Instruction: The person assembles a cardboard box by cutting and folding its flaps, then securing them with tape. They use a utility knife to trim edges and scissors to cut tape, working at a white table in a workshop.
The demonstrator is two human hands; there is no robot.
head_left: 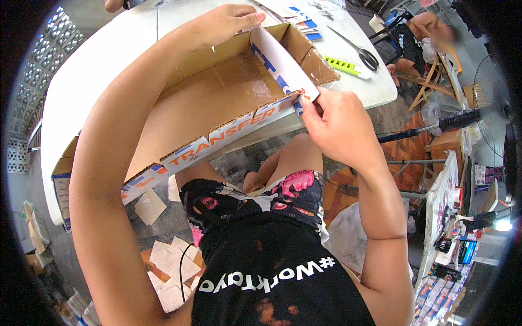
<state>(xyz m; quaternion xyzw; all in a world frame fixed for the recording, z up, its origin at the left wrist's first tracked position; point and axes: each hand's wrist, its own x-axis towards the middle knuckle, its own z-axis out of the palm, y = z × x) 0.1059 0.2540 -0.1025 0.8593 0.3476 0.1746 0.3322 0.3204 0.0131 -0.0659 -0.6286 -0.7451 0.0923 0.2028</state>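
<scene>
A long, shallow open cardboard box [204, 144] lies slantwise across the table's near edge, brown inside, with white walls printed in orange and blue. Notches are cut along its near wall. Across its right part stands a white cardboard divider [278, 68] with blue print. My left hand [231, 24] reaches over the box, its fingers closed at the divider's far end; the underside of that grip is hidden. At the near end, my right hand [342, 122] pinches the divider between thumb and fingers, where it meets the notched near wall.
On the white table [100, 81] right of the box lie black-handled scissors [365, 54] and a yellow-green slotted tool [342, 66]. Cardboard pieces [171, 261] litter the floor. A fan [486, 111] stands at right, and another person [427, 32] sits at upper right.
</scene>
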